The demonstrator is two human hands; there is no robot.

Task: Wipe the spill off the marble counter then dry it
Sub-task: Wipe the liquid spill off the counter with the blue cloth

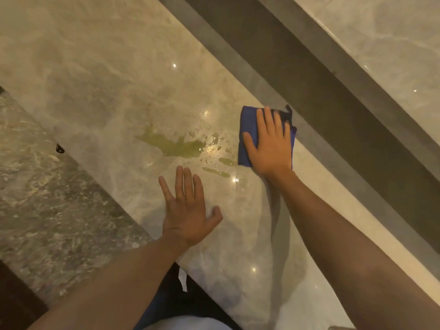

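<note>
A left hand (188,208) lies flat, fingers spread, on a marble counter (95,67). Just beyond it sits a yellow-green spill (176,145), beside which the right hand (270,148) presses open-palmed on a folded blue cloth (247,120).

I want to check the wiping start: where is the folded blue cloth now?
In the head view, the folded blue cloth lies flat on the marble counter under the right hand, just right of the yellow-green spill, near the dark back ledge.
</note>
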